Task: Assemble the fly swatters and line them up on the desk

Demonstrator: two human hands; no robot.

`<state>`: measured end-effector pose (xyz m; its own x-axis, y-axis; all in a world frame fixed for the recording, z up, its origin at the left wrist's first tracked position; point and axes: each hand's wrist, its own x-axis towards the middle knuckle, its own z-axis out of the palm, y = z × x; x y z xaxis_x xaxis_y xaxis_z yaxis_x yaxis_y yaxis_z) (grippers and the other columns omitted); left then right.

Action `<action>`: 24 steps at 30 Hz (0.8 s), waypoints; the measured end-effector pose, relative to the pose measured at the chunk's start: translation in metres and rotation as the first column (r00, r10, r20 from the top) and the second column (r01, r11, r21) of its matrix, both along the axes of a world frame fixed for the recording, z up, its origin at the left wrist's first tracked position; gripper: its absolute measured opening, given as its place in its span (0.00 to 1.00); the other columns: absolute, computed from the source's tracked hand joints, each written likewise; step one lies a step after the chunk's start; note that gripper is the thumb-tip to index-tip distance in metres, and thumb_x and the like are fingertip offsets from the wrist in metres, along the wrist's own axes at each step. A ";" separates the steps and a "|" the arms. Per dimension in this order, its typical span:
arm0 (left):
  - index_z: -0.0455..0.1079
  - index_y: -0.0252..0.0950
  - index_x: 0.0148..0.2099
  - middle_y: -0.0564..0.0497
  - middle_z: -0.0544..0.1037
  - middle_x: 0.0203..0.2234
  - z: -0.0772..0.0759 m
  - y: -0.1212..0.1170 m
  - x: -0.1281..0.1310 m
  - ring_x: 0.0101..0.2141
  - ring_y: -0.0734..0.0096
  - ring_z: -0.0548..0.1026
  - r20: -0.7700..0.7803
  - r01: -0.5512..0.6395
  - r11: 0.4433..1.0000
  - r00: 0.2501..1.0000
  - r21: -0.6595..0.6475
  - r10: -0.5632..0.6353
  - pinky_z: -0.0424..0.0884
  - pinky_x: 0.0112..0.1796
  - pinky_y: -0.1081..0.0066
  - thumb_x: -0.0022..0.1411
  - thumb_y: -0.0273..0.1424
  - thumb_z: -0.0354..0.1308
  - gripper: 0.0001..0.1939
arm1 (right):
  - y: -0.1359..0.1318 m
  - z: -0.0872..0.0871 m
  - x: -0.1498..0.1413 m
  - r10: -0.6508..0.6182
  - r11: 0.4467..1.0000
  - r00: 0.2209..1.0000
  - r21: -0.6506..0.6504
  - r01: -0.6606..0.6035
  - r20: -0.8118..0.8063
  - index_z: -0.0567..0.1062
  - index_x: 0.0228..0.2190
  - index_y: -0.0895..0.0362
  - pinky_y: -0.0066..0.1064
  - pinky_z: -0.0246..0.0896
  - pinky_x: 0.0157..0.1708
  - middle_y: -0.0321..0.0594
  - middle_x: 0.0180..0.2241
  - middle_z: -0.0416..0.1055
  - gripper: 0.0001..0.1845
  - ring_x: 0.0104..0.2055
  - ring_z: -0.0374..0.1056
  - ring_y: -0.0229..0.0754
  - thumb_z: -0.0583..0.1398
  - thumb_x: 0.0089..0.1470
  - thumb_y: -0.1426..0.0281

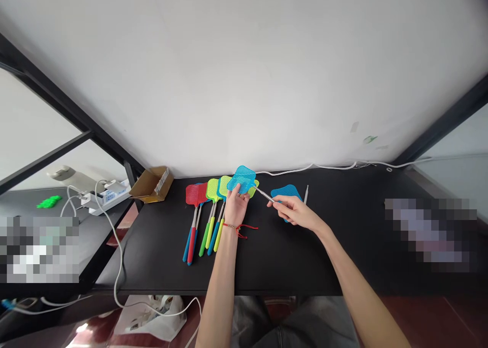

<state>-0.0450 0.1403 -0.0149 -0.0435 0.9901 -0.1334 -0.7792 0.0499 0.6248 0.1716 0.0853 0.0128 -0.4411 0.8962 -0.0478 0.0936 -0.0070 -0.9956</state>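
A blue fly swatter is held up in front of me, its mesh head to the left and its thin metal shaft slanting down to the right. My left hand grips the head from below, thumb on the mesh. The shaft's lower end is in the closed fingers of my right hand. Beneath and behind that hand lies another blue swatter head, partly covered. To the left, several swatters lie fanned side by side, among them a red fly swatter and a yellow-green one. My left hand partly hides this row.
An open cardboard box stands at the table's back left. A white pen-like stick lies right of the swatters. A white cable runs along the wall. At left are a power strip and a cable hanging over the table edge.
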 end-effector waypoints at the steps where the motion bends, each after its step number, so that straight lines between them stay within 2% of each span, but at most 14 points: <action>1: 0.63 0.36 0.34 0.55 0.73 0.31 0.000 0.000 0.000 0.27 0.82 0.69 0.007 0.004 1.000 1.000 0.009 -0.004 0.67 0.32 0.75 0.57 0.27 0.66 0.13 | 0.000 0.000 0.000 -0.012 1.000 1.000 0.021 0.012 0.010 0.77 0.43 0.56 0.22 0.42 0.15 0.27 0.18 0.54 0.22 0.17 0.48 0.30 0.57 0.62 0.52; 9: 0.62 0.37 0.34 0.56 0.72 0.30 0.003 -0.001 0.000 0.28 0.81 0.69 0.005 0.017 0.999 1.000 0.044 -0.017 0.65 0.31 0.75 0.56 0.29 0.67 0.14 | 0.001 0.000 0.000 -0.026 0.997 0.999 0.070 0.022 0.048 0.78 0.41 0.57 0.23 0.45 0.16 0.27 0.18 0.51 0.22 0.19 0.47 0.32 0.56 0.63 0.52; 18: 0.66 0.35 0.33 0.55 0.73 0.30 0.007 -0.004 0.001 0.29 0.79 0.70 0.013 -0.009 0.998 1.000 0.064 0.008 0.63 0.29 0.74 0.52 0.27 0.70 0.13 | 0.002 -0.002 0.003 0.011 1.000 0.996 0.028 -0.014 0.092 0.76 0.42 0.58 0.23 0.43 0.16 0.27 0.18 0.52 0.23 0.18 0.48 0.31 0.55 0.64 0.51; 21: 0.66 0.34 0.30 0.55 0.72 0.28 0.008 -0.006 0.003 0.29 0.79 0.69 -0.036 -0.015 0.998 0.999 0.067 0.018 0.64 0.30 0.73 0.51 0.27 0.71 0.14 | 0.003 -0.003 0.004 0.033 0.999 0.993 0.000 -0.033 0.112 0.76 0.42 0.58 0.23 0.42 0.14 0.27 0.18 0.53 0.24 0.16 0.48 0.30 0.54 0.63 0.50; 24: 0.67 0.34 0.28 0.55 0.69 0.26 0.009 -0.008 0.005 0.27 0.79 0.67 -0.128 0.010 0.991 0.992 0.132 0.007 0.65 0.32 0.72 0.50 0.27 0.73 0.15 | 0.004 -0.005 0.005 0.044 0.999 0.990 -0.014 -0.042 0.134 0.76 0.42 0.59 0.23 0.42 0.14 0.27 0.18 0.55 0.25 0.16 0.48 0.30 0.55 0.63 0.50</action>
